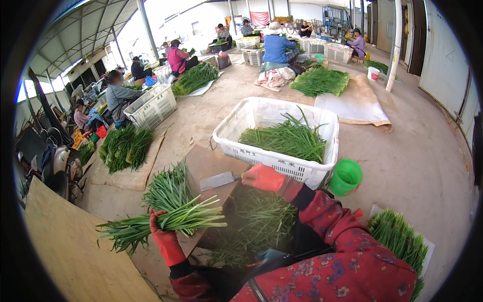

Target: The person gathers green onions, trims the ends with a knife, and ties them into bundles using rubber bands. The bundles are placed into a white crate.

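Observation:
My left hand (166, 236), in a red-orange rubber glove, is closed around a bundle of long green leafy stalks (188, 219) that look like garlic chives, their pale ends pointing right. More of the same greens (169, 188) lie behind it on a brown board (211, 162). My right hand (263, 177), gloved alike, grips the handle of a cleaver with a wide rectangular blade (217, 181), which is over the board. Loose trimmings (260, 219) lie below, near my lap. Just beyond my right hand stands a white plastic crate (275, 156) holding loose green leaves (288, 139).
A green bucket (346, 177) stands right of the crate, and tied bundles (396, 234) lie lower right. A plywood sheet (75, 249) is at lower left. Several people sit farther off beside crates and piles of greens (126, 147). A metal post (395, 49) rises at right.

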{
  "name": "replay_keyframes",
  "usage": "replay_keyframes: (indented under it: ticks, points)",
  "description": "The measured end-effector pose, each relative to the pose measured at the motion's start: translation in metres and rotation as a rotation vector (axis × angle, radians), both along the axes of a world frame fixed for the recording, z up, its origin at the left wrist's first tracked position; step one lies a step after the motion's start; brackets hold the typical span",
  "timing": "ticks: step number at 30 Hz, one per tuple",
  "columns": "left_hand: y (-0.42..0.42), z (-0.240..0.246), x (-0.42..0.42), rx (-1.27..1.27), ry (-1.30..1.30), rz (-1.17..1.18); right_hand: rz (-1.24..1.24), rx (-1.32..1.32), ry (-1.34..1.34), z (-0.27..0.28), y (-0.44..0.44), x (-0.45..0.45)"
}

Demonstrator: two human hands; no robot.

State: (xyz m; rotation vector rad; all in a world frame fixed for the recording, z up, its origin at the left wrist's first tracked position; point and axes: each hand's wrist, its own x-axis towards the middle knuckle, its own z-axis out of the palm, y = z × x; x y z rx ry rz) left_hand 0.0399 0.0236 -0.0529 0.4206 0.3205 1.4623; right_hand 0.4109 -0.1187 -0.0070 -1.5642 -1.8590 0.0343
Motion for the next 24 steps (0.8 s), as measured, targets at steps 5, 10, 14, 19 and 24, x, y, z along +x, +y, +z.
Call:
replay_keyframes:
  ticks: [5, 10, 14, 19, 24]
  points:
    - [-0.005, -0.001, 0.006, 0.017, -0.005, -0.058, 0.071, 0.061, 0.028, 0.001, 0.0, -0.007]
    - [-0.006, -0.004, 0.012, 0.052, 0.036, -0.06, 0.083, 0.142, 0.01, 0.0, 0.002, -0.011]
    - [-0.005, -0.006, 0.015, 0.016, 0.035, -0.022, 0.099, 0.16, 0.043, -0.001, 0.005, -0.012]
    - [-0.005, -0.006, 0.017, -0.003, 0.012, -0.051, 0.158, 0.081, 0.068, 0.012, 0.006, -0.028]
    - [-0.01, -0.006, 0.016, -0.014, 0.037, -0.027, 0.344, 0.237, -0.072, 0.041, 0.006, -0.072]
